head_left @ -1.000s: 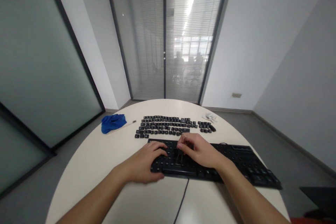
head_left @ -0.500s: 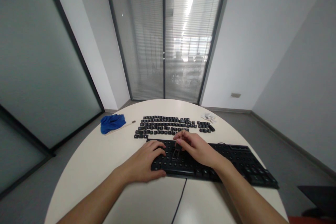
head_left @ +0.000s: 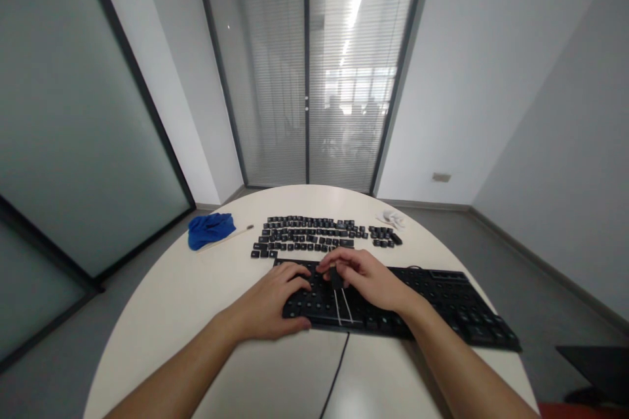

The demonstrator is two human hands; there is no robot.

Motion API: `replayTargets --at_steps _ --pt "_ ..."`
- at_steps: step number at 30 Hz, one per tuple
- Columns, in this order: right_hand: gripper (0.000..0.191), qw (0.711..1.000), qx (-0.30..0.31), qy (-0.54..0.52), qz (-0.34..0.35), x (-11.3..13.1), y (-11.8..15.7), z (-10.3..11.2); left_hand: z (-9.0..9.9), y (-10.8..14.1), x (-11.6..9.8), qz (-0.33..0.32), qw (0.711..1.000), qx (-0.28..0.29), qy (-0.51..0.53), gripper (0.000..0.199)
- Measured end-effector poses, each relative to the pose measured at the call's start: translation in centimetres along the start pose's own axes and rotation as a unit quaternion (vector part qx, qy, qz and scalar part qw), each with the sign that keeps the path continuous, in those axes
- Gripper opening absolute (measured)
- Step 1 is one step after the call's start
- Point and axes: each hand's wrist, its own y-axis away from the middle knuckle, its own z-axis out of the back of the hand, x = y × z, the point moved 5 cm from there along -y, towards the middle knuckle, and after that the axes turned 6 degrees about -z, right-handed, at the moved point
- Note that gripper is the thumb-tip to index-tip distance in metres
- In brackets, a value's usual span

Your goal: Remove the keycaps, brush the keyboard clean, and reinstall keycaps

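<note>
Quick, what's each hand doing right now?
Left hand: open, resting on the left end of the keyboard.
Right hand: closed, holding a black-handled wire tool.

A head-worn camera looks forward and down, close over the table [head_left: 196, 288], toward glass panels [head_left: 265, 78].
</note>
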Motion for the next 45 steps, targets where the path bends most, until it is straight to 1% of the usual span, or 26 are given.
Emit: replayTargets --at_steps 3,5,7,11,15,17,20,23,26,30,33,34,39,42,45 --pt "0.026 0.999 0.025 -0.044 -0.006 -0.2 0.0 -0.4 0.0 0.0 0.0 -0.001 1.0 0.003 0.001 0.048" --pt "0.02 0.999 0.012 -0.045 -0.011 -0.5 -0.1 -0.4 0.0 0.0 0.1 -0.001 1.0 0.004 -0.002 0.048" --pt "0.016 1.0 -0.016 -0.009 -0.025 -0.8 -0.3 -0.2 0.0 0.0 0.1 0.0 1.0 0.004 -0.004 0.048" --pt "0.026 0.992 -0.062 0.099 -0.039 -0.9 -0.4 0.6 0.0 -0.1 0.0 -0.002 1.0 0.001 -0.006 0.047" --pt "0.031 0.986 -0.08 0.145 -0.027 -0.2 -0.2 1.1 0.0 -0.1 0.0 -0.009 1.0 0.0 -0.009 0.049" --pt "0.029 0.985 -0.071 0.155 -0.021 0.0 -0.1 1.1 -0.1 0.0 0.0 -0.01 1.0 0.001 -0.01 0.051" --pt "0.022 0.985 -0.03 0.168 -0.031 0.1 0.0 0.7 -0.2 0.0 0.2 -0.012 1.0 0.002 -0.012 0.052" --pt "0.025 0.984 0.004 0.172 -0.036 0.1 0.1 0.3 -0.3 0.1 0.2 -0.014 1.0 0.0 -0.014 0.052" --pt "0.026 0.986 0.005 0.165 -0.021 0.1 0.1 0.1 -0.2 0.1 0.2 -0.014 1.0 0.003 -0.016 0.052" --pt "0.02 0.984 -0.014 0.17 -0.049 -0.6 0.0 0.2 -0.2 0.1 0.2 -0.008 1.0 0.009 -0.019 0.051" --pt "0.009 0.988 -0.007 0.144 -0.055 -0.9 0.1 0.0 -0.2 0.1 0.2 -0.008 1.0 0.009 -0.019 0.05" --pt "0.008 0.989 -0.004 0.133 -0.058 -0.9 0.0 -0.1 -0.2 0.1 0.2 -0.008 1.0 0.009 -0.019 0.05" --pt "0.03 0.991 0.004 0.111 -0.081 -1.3 -0.1 -0.6 -0.3 0.1 0.2 -0.009 1.0 0.008 -0.018 0.05" --pt "0.036 0.989 0.014 0.111 -0.092 -1.5 -0.2 -0.9 -0.3 0.1 0.2 -0.005 1.0 0.009 -0.018 0.052" --pt "0.037 0.988 0.017 0.122 -0.097 -1.5 -0.2 -1.0 -0.3 0.1 0.3 -0.003 1.0 0.011 -0.018 0.054"
